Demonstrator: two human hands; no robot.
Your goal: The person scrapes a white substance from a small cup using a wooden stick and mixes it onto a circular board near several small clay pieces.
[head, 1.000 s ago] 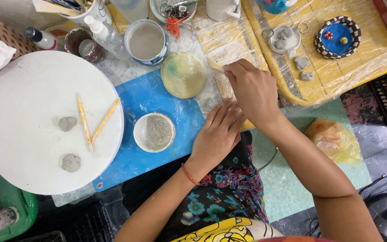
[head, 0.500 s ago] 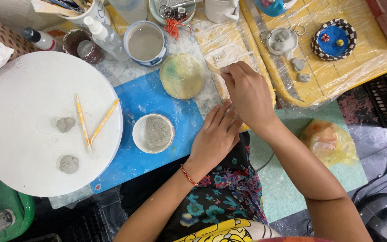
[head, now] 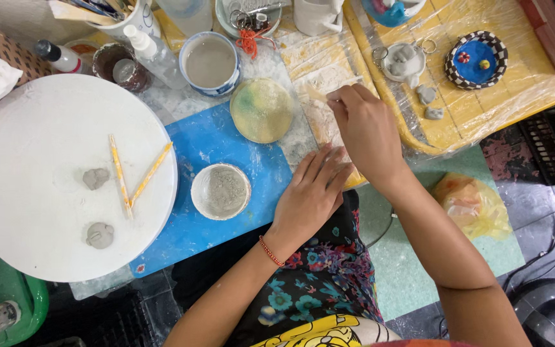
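My left hand (head: 313,193), with a red thread bracelet at the wrist, lies flat with fingers spread on clear plastic film (head: 319,80) that covers a pale board at the table's front edge. My right hand (head: 369,132) is just beyond it, thumb and forefinger pinched together on the film near its far side. What else the fingertips pinch, if anything, is too small to tell. A round yellow-green disc (head: 262,110) lies left of both hands. A small bowl of grey clay slip (head: 221,191) stands on a blue mat (head: 226,144).
A white round turntable (head: 40,141) at the left carries two grey clay lumps (head: 96,178) and two yellow sticks (head: 120,173). A cup of cloudy water (head: 209,62) stands at the back. At the right, a film-wrapped yellow board (head: 483,109) holds a checker-rimmed blue dish (head: 475,60) and clay bits (head: 426,94).
My right hand has shifted slightly away from me along the film, its fingers now pinched. My left hand has stayed flat on the film beside it.
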